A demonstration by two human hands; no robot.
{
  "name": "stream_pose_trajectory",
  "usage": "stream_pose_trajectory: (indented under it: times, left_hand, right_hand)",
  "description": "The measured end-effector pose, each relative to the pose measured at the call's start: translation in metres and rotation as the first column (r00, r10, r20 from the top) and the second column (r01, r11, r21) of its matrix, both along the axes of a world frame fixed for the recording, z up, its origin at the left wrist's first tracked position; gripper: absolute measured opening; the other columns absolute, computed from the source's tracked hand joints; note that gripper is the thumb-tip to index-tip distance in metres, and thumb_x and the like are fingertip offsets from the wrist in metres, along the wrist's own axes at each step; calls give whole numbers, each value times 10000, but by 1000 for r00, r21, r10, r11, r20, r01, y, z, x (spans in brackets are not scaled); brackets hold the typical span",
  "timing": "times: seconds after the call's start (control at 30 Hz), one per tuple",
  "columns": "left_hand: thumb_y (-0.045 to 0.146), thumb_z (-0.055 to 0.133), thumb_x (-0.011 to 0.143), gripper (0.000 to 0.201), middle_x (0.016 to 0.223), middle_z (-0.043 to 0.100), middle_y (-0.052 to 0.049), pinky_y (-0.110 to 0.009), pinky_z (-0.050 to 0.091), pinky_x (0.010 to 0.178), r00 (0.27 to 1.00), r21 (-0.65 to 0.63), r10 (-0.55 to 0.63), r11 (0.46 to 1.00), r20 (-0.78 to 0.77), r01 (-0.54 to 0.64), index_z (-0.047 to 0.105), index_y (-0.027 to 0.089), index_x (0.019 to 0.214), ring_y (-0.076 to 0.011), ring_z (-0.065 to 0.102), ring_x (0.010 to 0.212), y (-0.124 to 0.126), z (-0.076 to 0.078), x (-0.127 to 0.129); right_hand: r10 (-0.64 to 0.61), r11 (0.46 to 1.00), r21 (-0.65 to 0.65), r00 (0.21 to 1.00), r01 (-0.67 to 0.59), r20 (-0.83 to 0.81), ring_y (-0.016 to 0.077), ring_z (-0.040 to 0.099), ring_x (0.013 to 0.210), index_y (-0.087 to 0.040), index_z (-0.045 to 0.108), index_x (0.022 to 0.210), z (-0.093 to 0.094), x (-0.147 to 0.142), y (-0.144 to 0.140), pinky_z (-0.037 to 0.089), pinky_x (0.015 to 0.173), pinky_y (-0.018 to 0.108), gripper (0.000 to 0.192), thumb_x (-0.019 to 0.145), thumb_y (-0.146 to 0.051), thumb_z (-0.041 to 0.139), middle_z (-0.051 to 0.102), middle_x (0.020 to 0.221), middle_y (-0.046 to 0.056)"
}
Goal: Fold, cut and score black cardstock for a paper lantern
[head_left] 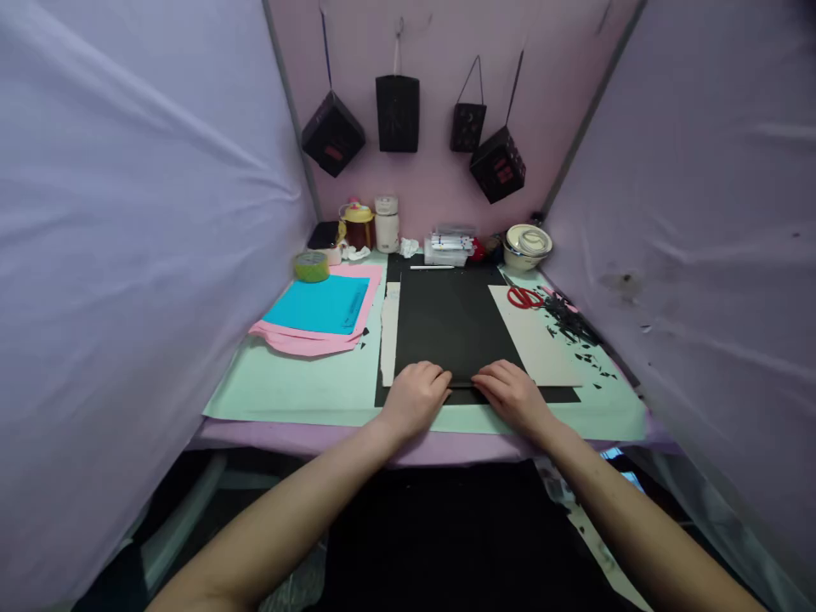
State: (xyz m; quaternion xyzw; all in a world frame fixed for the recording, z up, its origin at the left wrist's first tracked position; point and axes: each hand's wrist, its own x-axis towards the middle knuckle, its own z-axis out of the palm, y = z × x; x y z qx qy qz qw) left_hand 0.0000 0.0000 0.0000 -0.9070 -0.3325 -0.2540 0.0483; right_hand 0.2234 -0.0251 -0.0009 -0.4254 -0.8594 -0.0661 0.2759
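Note:
A sheet of black paper (456,323) lies flat in the middle of the table, over a white sheet (535,340) that shows on both sides of it. More black paper (564,395) sticks out beneath the white one. At the near edge of the top sheet, my left hand (417,395) is closed, its fingertips gripping the edge. My right hand (510,395) pinches the same edge a short way to the right. Between the two hands the edge looks slightly raised or folded; my fingers hide part of it.
Red-handled scissors (524,297) lie at the right beside black paper scraps (567,321). At left, a roll of tape (312,267) rests near blue sheets (319,304) on pink paper (306,342). A white pen (432,268), plastic box (446,253) and bowl (526,246) stand behind. Black lanterns (398,115) hang above.

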Motion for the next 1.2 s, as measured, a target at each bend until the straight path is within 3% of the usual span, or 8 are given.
stream_pose_trajectory:
  times: [0.13, 0.27, 0.37, 0.63, 0.77, 0.87, 1.0, 1.2]
  left_hand:
    - [183, 450, 934, 167, 835, 608, -56, -338, 398, 669, 998, 104, -1, 995, -56, 7, 615, 159, 934, -205, 536, 800, 5, 10, 12]
    - [161, 408, 940, 231, 801, 575, -55, -338, 353, 653, 999, 223, -2, 975, -41, 11, 614, 162, 834, -200, 499, 781, 7, 30, 17]
    - [151, 408, 938, 244, 747, 536, -47, -336, 329, 642, 1000, 290, 10, 957, -16, -5, 619, 169, 816, -197, 471, 746, 7, 46, 13]
    - [222, 468, 945, 227, 689, 506, -29, -322, 316, 633, 996, 369, 75, 925, 38, -84, 611, 179, 773, -180, 451, 697, 11, 69, -30]
    - [275, 511, 933, 257, 655, 500, -18, -314, 328, 624, 996, 352, 75, 932, 39, -84, 586, 177, 708, -171, 450, 665, 4, 74, -51]
    - [197, 497, 929, 182, 691, 536, -24, -313, 349, 644, 997, 325, 72, 942, 32, -78, 611, 173, 789, -175, 472, 688, -3, 73, -65]
    - [155, 491, 921, 161, 698, 549, -23, -307, 357, 643, 995, 281, 84, 955, 44, -93, 623, 177, 833, -174, 483, 689, -11, 70, -81]
    - [314, 594, 887, 257, 622, 522, -4, -290, 353, 607, 981, 267, 94, 954, 169, -137, 579, 178, 670, -152, 468, 620, -18, 69, -94]
  right_hand:
    - [-37, 997, 70, 998, 34, 41, 190, 527, 853, -152, 642, 940, 17, -9, 1, 422, 777, 342, 187, 926, -169, 456, 651, 913, 87]
    - [-80, 986, 152, 996, 73, 41, 203, 543, 903, -176, 640, 1000, 34, -23, 1, 399, 832, 360, 174, 917, -206, 490, 659, 972, 85]
    - [-79, 978, 197, 996, 69, 42, 188, 551, 857, -193, 655, 945, 45, -28, 2, 393, 806, 341, 169, 918, -192, 489, 672, 897, 64]
    - [-153, 940, 315, 987, 131, 45, 177, 558, 799, -199, 640, 866, 71, 19, 0, 377, 752, 323, 86, 890, -231, 564, 675, 816, 43]
    - [-191, 923, 348, 980, 164, 46, 170, 532, 722, -195, 610, 768, 75, 36, -11, 368, 688, 316, 134, 862, -290, 615, 644, 737, 33]
    - [-189, 925, 340, 982, 169, 24, 165, 514, 681, -194, 590, 736, 77, 38, -19, 374, 662, 314, 167, 852, -308, 628, 606, 688, 28]
    - [-116, 953, 279, 993, 116, -16, 167, 520, 684, -198, 588, 774, 79, 38, -26, 406, 665, 313, 106, 862, -251, 614, 602, 703, 31]
    - [-21, 979, 199, 997, 35, -69, 163, 542, 719, -204, 608, 871, 80, 40, -39, 443, 688, 316, 36, 861, -170, 604, 629, 767, 37]
